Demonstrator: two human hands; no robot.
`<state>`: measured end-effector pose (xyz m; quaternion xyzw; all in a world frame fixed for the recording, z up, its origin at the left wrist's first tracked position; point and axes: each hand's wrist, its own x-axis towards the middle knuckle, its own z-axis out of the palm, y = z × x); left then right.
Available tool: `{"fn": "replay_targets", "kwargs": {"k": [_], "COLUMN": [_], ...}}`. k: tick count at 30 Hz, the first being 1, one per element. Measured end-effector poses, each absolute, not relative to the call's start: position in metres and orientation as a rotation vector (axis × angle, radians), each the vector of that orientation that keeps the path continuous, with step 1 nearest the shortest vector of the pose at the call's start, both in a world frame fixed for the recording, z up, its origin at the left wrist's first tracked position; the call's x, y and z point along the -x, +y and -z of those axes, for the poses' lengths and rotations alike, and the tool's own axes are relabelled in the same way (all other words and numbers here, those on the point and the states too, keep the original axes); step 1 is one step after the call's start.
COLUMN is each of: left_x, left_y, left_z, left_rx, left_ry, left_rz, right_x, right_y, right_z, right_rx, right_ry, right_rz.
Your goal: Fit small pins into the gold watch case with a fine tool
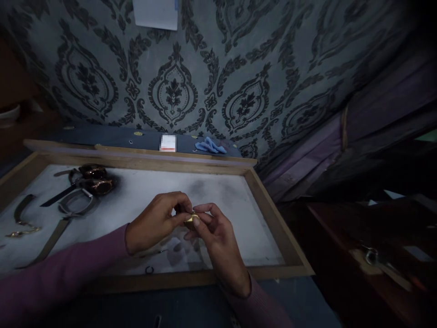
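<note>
My left hand (160, 221) and my right hand (216, 241) meet over the middle of a wood-framed tray. Between their fingertips is a small gold-coloured metal piece (191, 219), perhaps a watch case; the fingers hide much of it. Both hands are closed on it, the right thumb lying over its face. Beneath the hands, the tray's pale floor (239, 228) holds a small dark ring-shaped piece (149, 270) close to the front rim. A thin pointed item (162, 251), too small to name, lies under my left wrist.
Dark watches (97, 180), a grey strap loop (75, 202) and a loose strap (51, 241) lie at the tray's left. The wooden rim (283, 218) surrounds them. Behind it are a blue cloth (210, 145) and a small white box (168, 143) against the patterned wall.
</note>
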<state>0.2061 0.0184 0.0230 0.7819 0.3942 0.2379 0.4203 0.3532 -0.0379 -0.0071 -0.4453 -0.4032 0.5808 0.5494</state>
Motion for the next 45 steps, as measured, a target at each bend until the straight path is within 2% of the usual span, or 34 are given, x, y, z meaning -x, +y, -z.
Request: {"fn": "replay_targets", "kwargs": {"k": [17,28,34,45], "left_x": [-0.202,-0.198,-0.200,-0.199], "left_y": [0.025,0.014,0.013,0.011], "left_z": [-0.023,-0.018,-0.018,-0.024], "left_rx": [-1.927,-2.300,-2.305,-2.235], "left_ry": [0.877,0.849,0.881,0.896], "left_rz": [-0.589,-0.580,-0.668,-0.686], "right_x": [-0.352,-0.353,-0.352,-0.352], "right_y": [-0.037,-0.035,-0.035,-0.034], "right_z": [0.004,0.006,0.006,0.006], "right_rx": [1.070,1.145,1.173,1.018], "right_ry": [-1.003,-1.074,-1.043,-0.969], "right_rz": [-1.345,-1.297,-1.283,-1.417]}}
